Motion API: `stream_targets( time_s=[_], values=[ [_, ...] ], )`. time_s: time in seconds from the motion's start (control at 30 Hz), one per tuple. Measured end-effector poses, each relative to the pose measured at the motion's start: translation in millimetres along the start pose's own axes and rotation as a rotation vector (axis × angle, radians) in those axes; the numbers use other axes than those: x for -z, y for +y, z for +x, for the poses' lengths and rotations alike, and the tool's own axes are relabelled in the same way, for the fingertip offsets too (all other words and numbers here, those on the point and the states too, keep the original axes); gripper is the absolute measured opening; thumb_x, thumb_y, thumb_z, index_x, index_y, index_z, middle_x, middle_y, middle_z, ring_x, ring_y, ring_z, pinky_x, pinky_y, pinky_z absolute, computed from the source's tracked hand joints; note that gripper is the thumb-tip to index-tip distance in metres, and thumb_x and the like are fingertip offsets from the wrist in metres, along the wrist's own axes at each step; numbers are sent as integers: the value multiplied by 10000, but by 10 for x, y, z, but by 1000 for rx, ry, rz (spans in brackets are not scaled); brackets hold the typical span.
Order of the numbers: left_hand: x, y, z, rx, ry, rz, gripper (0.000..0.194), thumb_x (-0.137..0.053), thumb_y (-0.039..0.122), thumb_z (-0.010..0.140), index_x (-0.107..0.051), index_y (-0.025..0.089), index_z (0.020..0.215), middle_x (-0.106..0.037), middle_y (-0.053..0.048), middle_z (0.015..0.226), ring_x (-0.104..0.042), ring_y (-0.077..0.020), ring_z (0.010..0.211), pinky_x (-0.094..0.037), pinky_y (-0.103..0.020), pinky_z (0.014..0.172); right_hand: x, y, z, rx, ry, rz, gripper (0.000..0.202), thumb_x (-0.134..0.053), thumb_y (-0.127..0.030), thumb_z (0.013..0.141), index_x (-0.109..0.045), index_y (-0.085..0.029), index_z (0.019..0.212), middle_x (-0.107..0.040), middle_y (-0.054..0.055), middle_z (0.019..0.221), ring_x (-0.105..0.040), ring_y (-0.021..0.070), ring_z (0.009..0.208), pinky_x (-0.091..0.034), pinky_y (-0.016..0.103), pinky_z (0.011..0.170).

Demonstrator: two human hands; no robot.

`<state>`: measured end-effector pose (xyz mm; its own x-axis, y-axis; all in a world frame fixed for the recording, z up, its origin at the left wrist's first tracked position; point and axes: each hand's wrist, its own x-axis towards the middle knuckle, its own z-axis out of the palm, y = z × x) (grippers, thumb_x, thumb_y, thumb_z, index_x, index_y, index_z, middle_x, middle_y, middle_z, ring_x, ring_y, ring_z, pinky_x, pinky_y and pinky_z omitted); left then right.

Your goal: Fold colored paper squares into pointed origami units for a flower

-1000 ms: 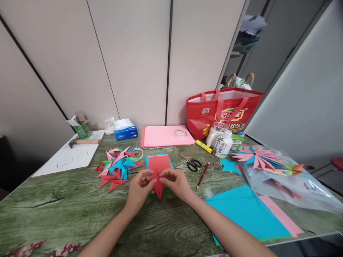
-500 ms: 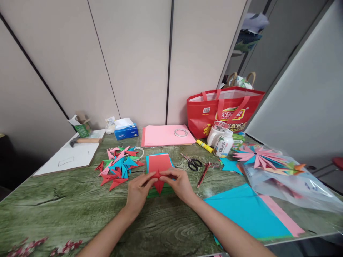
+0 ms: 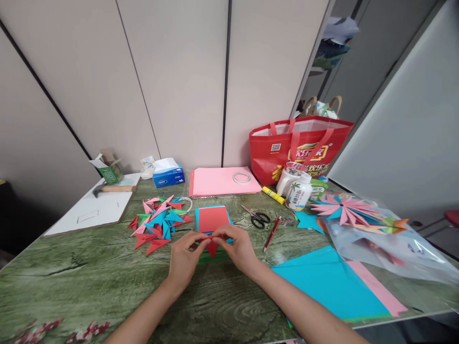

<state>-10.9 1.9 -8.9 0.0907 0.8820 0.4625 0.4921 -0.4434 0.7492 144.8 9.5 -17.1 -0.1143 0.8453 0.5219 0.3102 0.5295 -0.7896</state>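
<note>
My left hand [image 3: 186, 253] and my right hand [image 3: 236, 246] pinch a small folded red paper [image 3: 213, 248] between thumbs and fingers, one hand at each side of it. Its pointed end hangs down toward me. Just beyond my fingertips lies a stack of red and blue paper [image 3: 213, 218], with green showing beneath the hands. To the left is a pile of folded pink, red, blue and green pieces [image 3: 161, 222]. Scissors [image 3: 257, 219] and a red pencil [image 3: 272, 234] lie to the right of the stack.
Pink sheets [image 3: 218, 181] with a tape roll [image 3: 241, 177] lie at the back. A red bag [image 3: 265, 153], white bottle [image 3: 298, 193] and glue stick [image 3: 273, 195] stand or lie right. Blue sheets [image 3: 330, 284] are front right; a hammer [image 3: 114, 188] and tissue box [image 3: 168, 177] back left.
The upper part of the red piece between my fingers has folded down, so less of it shows above them. Both hands stay in nearly the same place.
</note>
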Motion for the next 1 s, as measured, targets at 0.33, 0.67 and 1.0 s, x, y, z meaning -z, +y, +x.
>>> stream_targets(
  time_s=[0.33, 0.67, 1.0],
  values=[
    [-6, -34, -15, 74, -11, -24, 136, -602, 301, 701, -652, 179, 666, -680, -5, 648, -605, -146, 570, -465, -235, 540, 26, -39, -36, 66, -75, -154, 90, -550, -203, 782, -631, -179, 750, -564, 18, 654, -527, 127, 612, -400, 235, 578],
    [34, 49, -3, -115, 34, -91, 100, -579, 236, 728, -626, 195, 649, -646, -10, 699, -607, -146, 663, -489, -258, 634, -5, -67, -58, 93, -6, -13, 142, -521, -222, 804, -653, -191, 760, -546, 11, 647, -516, 102, 532, -412, 217, 503],
    [-14, 80, 52, 392, -57, -627, 439, -664, 299, 626, -533, 157, 1021, -683, -11, 702, -647, -175, 567, -545, -315, 583, 29, -121, -55, 229, 98, 18, 143, -570, -179, 756, -667, -233, 846, -570, 62, 877, -578, 157, 790, -486, 286, 687]
  ],
)
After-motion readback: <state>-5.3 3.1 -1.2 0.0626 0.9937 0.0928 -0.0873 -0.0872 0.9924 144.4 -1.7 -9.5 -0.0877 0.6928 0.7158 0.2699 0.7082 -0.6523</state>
